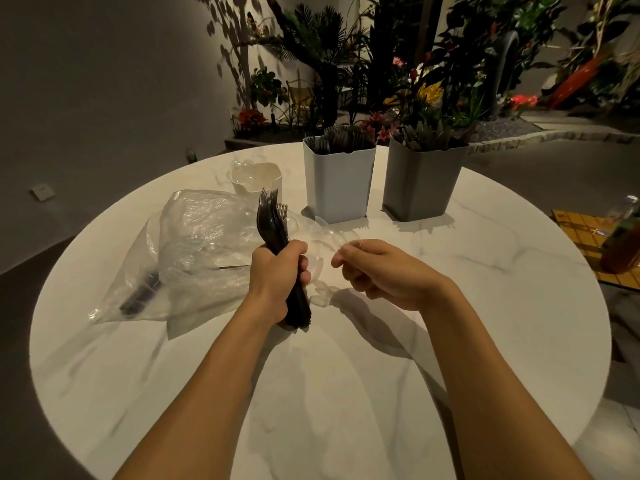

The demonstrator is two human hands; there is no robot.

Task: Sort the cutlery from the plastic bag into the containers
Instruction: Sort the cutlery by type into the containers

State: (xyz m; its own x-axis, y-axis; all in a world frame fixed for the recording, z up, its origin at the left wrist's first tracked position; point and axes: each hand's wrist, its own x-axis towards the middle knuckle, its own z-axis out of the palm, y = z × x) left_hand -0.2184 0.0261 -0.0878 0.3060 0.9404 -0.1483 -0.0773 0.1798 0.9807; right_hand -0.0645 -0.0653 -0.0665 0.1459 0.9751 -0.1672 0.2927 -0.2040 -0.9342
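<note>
Clenching a bundle of black plastic forks (272, 220): left hand (277, 271) | right hand (374, 271) curled beside clear plastic spoons (323, 292), grasp unclear

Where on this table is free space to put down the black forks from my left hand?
The near part of the table, under the forearms, is bare. So is the right side, between the grey container and the yellow mat. Crowded: the left, under the plastic bag, and the middle, where clear spoons lie.
</note>
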